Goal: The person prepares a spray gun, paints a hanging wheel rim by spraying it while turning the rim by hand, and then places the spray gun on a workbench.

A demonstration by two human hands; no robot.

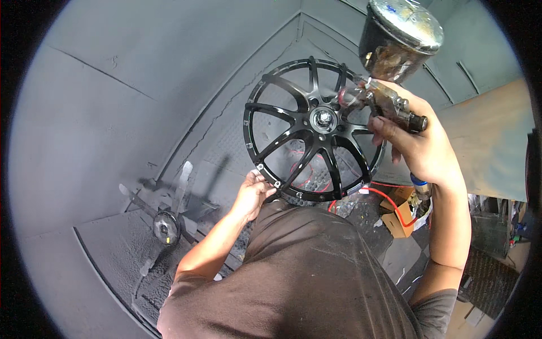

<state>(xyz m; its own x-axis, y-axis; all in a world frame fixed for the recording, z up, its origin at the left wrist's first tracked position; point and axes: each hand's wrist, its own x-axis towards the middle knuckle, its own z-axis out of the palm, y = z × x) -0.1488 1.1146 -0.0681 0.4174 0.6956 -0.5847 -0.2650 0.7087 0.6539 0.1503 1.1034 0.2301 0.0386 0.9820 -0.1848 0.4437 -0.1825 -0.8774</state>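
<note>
From where I steer, the grey wall (141, 62) spans 9 to 12 o'clock, and toward 8 a metal stand (166, 227) spreads its pale-tipped arms. Next comes the left hand (250, 198), its fingers closed on the edge of the black spoked wheel (324, 120) at the rim's 7 to 8 o'clock. The wheel sits just toward 2 from my view's centre; from its 9 to 12 a grey strip shows between edge and wall, while its 6 o'clock edge comes near the dark shirt (310, 265), so I see little room there. Off its 5 o'clock edge lie a red hose (389, 198) and cardboard boxes (398, 220). A spray gun (395, 107), gripped by the right hand (432, 150), overlaps the wheel's 1 to 2 o'clock; I cannot tell the gap's depth. A tan panel (491, 135) bounds my 3 o'clock side.
</note>
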